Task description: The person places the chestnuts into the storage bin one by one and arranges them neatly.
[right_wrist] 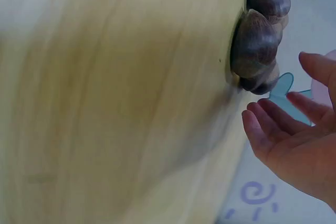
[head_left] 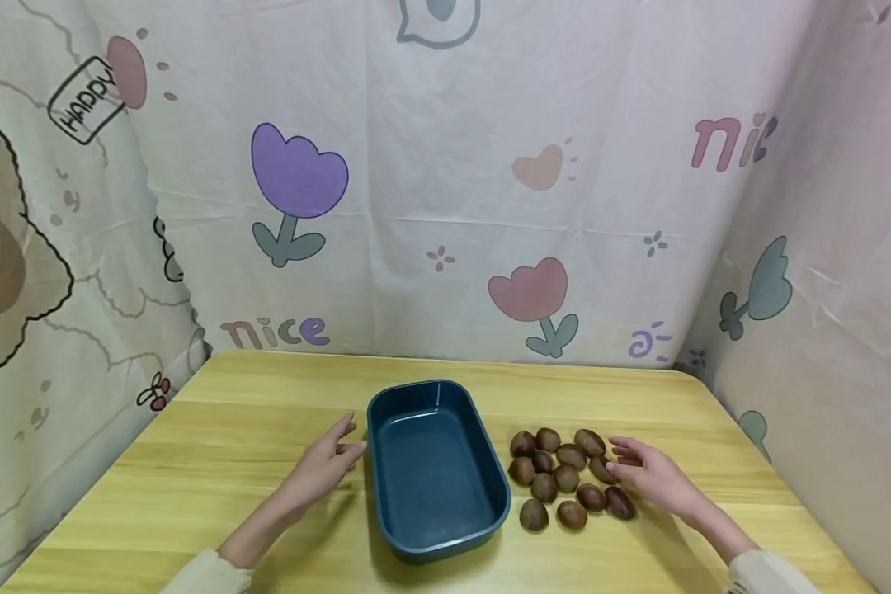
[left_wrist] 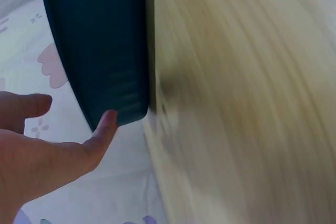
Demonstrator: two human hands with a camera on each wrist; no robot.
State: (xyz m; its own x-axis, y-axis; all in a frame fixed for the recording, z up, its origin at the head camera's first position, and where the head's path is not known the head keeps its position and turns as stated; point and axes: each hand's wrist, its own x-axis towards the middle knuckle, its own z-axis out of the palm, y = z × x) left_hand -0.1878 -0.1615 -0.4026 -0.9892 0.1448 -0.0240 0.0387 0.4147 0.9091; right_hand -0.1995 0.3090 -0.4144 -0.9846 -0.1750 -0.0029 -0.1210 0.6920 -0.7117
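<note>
A dark blue rectangular baking dish [head_left: 438, 462] stands on the wooden table, its inside bare. To its right lies a loose group of several brown chestnuts [head_left: 567, 478]. My left hand [head_left: 319, 470] hovers just left of the dish, fingers relaxed and holding nothing; in the left wrist view its thumb [left_wrist: 107, 121] overlaps the dish's end, and contact cannot be told. At the right edge of the chestnuts is my right hand [head_left: 653, 474], loosely spread with nothing in its grasp. The right wrist view shows its fingers [right_wrist: 268, 124] apart from the nearest chestnut [right_wrist: 255, 45].
The light wooden table [head_left: 282, 396] carries the dish and the chestnuts. A white cloth [head_left: 431, 289] printed with flowers and words hangs behind the table's far edge and along both sides.
</note>
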